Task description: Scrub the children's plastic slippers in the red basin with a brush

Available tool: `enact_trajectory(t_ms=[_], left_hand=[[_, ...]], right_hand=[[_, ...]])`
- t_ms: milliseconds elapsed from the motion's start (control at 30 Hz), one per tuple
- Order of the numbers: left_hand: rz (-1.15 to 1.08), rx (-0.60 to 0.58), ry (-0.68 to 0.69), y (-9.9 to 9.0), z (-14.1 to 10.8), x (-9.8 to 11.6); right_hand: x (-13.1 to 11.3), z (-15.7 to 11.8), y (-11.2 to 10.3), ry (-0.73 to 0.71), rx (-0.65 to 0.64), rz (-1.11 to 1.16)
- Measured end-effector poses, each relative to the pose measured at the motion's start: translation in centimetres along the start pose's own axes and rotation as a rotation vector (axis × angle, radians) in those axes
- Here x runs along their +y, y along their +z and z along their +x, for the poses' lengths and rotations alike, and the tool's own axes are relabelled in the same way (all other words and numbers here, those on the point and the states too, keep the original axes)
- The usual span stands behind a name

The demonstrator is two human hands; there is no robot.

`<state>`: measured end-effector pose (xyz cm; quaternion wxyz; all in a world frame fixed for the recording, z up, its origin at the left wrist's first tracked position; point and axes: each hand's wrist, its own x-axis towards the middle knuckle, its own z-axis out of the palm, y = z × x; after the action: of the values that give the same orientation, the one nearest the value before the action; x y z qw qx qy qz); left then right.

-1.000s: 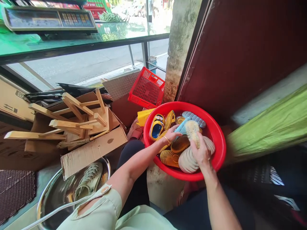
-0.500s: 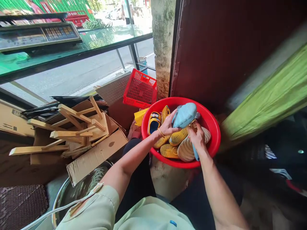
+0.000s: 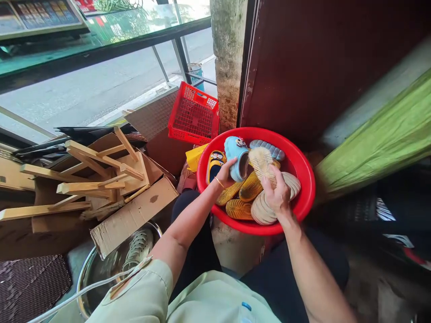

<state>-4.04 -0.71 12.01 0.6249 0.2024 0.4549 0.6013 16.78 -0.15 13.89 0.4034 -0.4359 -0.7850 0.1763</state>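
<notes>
A light blue slipper (image 3: pixel 232 148) with a small cartoon figure on it is gripped by my left hand (image 3: pixel 227 174) over the tub's left half. Between the fingers of my right hand (image 3: pixel 278 190) is a scrub brush (image 3: pixel 261 162), its pale bristles facing up. Both are above a red tub (image 3: pixel 305 197). Inside the tub lie a yellow and dark blue slipper (image 3: pixel 215 165), several mustard-yellow shoes (image 3: pixel 238 209), beige ridged soles (image 3: pixel 262 210) and a grey-blue shoe (image 3: pixel 267 148) at the back.
A red plastic crate (image 3: pixel 193 114) stands behind the tub by the pillar (image 3: pixel 229 67). To the left, an overturned wooden stool (image 3: pixel 111 175) rests among cardboard (image 3: pixel 134 215). A metal basin (image 3: pixel 90 287) is at lower left. Green cloth (image 3: pixel 377 139) hangs at right.
The blue slipper has moved left and turned, so its opening and cartoon figure show. My right hand has moved the brush away from it and turned the bristles up.
</notes>
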Motion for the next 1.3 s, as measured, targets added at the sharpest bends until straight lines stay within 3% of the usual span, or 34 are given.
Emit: enact_trajectory(t_ms=[100, 167, 300, 367, 500, 633, 733, 867, 1067, 1167, 1300], left_hand=[[-0.067, -0.034, -0.031, 0.3, 0.5, 0.0], [-0.029, -0.071, 0.003, 0.9, 0.5, -0.8], [0.138, -0.126, 0.132, 2.2, -0.1, -3.0], [0.178, -0.083, 0.157, 2.4, -0.1, -3.3], [0.199, 0.104, 0.291, 1.7, 0.9, -2.3], [0.353, 0.192, 0.397, 0.8, 1.7, -1.0], [0.583, 0.258, 0.53, 0.4, 1.7, 0.0], [0.775, 0.277, 0.716, -0.1, 1.2, 1.1], [0.699, 0.279, 0.835, -0.6, 1.8, 1.1], [0.61, 0.327, 0.824, -1.5, 2.5, 1.6], [0.534, 0.35, 0.642, -3.2, 3.1, 2.6]], right_hand=[[-0.5, -1.2, 0.6, -0.106, -0.172, -0.073], [-0.3, -1.2, 1.2, -0.08, -0.241, -0.173], [0.8, 0.1, 2.2, 0.041, -0.19, -0.271], [1.1, 0.3, 2.5, 0.027, -0.208, -0.232], [0.3, -1.0, 2.8, -0.059, -0.362, -0.199], [-0.2, -2.3, 1.7, -0.085, -0.449, -0.232], [0.7, -2.3, -0.2, -0.071, -0.413, -0.231], [2.4, -1.5, -2.7, 0.005, -0.228, -0.245], [2.9, -1.2, -3.7, 0.004, -0.158, -0.286], [2.8, -1.2, -3.7, -0.021, -0.13, -0.302], [2.8, -0.9, -3.8, -0.036, -0.12, -0.305]])
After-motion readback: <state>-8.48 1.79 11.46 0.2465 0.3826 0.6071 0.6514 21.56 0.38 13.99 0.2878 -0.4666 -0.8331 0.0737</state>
